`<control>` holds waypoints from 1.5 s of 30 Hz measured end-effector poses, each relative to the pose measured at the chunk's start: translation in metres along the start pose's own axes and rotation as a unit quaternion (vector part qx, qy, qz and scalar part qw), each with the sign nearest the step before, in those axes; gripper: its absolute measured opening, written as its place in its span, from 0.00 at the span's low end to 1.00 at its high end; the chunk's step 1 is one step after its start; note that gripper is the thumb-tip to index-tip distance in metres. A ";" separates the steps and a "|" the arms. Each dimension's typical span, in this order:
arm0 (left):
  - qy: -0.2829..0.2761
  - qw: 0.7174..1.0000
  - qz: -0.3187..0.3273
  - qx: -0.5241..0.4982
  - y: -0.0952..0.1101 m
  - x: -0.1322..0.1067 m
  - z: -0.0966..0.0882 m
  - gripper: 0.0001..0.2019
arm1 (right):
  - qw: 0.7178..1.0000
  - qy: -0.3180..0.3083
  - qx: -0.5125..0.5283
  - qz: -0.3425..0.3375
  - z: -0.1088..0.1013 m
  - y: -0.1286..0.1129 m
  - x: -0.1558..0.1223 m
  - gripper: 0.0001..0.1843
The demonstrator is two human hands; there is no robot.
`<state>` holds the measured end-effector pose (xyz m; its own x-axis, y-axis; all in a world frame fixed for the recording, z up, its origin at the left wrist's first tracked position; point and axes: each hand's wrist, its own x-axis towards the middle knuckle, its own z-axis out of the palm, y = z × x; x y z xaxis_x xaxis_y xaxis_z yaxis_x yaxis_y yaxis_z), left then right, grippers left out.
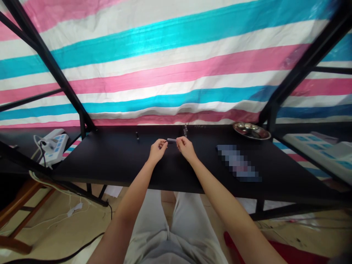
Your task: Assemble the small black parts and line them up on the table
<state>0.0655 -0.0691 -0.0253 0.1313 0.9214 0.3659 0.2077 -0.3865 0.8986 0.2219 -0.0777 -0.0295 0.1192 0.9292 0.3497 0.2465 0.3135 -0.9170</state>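
Over the middle of the black table [115, 157], my right hand [186, 147] pinches one end of a short, slim, pale grey stick-like piece [172, 140]. Its other end points left, towards my left hand [158, 149]. The fingertips of that hand are pressed together close to the stick's end; anything between them is too small to make out. Just behind my right hand is a row of small, clear or greyish pieces [185, 129]. A small dark upright piece with a pale top [137, 136] is on the table to the left.
A shiny round metal dish [251, 131] sits at the back right. Nearer, a blurred-out bluish flat item [238, 163] lies on the table. White power strips [56, 148] with cables are at the left. Black frame posts [55, 69] and a striped sheet [170, 73] enclose the table.
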 end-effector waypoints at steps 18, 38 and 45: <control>-0.028 0.998 -0.048 -0.041 0.004 -0.002 0.001 0.08 | 0.988 -0.120 -0.074 -0.056 0.010 0.004 -0.008 0.15; -0.081 0.995 -0.040 -0.031 -0.003 -0.004 0.004 0.10 | 0.987 -0.151 -0.017 -0.050 0.013 0.008 -0.008 0.16; -0.086 0.996 -0.015 0.027 -0.005 -0.005 0.002 0.10 | 0.988 -0.147 -0.020 -0.050 0.012 0.010 -0.006 0.14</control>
<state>0.0653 -0.0720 -0.0321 0.2868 0.9137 0.2879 0.2644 -0.3644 0.8929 0.2126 -0.0775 -0.0433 -0.1900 0.9125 0.3622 0.2820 0.4041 -0.8701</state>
